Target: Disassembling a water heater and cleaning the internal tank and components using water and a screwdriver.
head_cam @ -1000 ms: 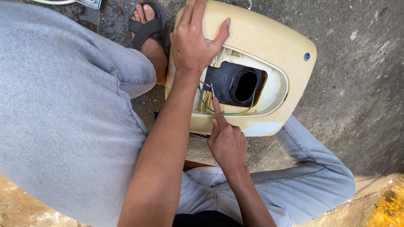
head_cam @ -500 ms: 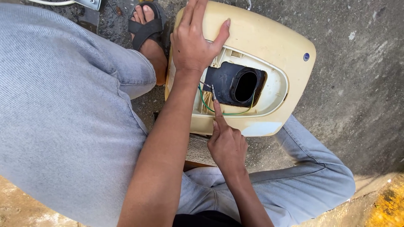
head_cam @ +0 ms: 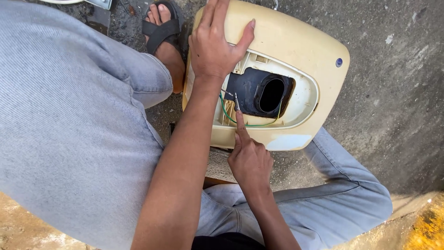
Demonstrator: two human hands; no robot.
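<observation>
While the left hand [head_cam: 213,46] lies flat, fingers spread, steadying the cream panel [head_cam: 296,46] on the concrete floor [head_cam: 397,115], the right hand [head_cam: 249,159] points one finger at the green wire [head_cam: 225,111]; a firm brace seems advisable.

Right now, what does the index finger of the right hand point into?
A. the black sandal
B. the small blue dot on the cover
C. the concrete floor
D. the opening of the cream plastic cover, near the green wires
D: the right hand stretches its index finger into the opening of the cream plastic cover, beside the green wires and the black duct.
</observation>
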